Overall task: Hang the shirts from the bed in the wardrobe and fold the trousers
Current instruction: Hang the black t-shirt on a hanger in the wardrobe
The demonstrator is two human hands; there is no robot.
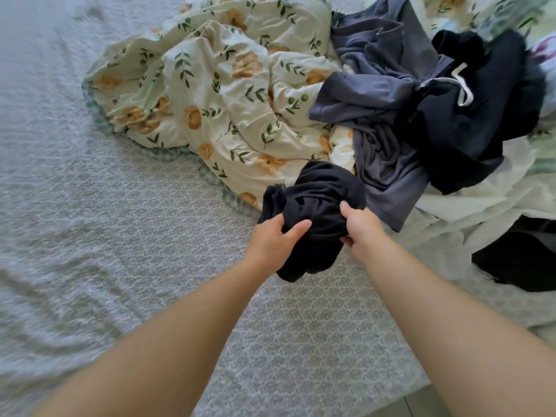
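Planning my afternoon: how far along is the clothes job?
Done: nothing; no folded trousers show. In hand: the left hand and right hand grip a bunched black garment over the bed. Remaining: the grey garment, the dark drawstring garment and another black piece lie heaped.

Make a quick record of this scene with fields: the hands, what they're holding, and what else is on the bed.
surface: bed with a grey patterned cover
left hand: grips the black garment
right hand: grips the same black garment
black garment: bunched up; cannot tell whether it is a shirt or trousers
pile behind it: grey garment, dark drawstring garment
also on bed: floral quilt, crumpled
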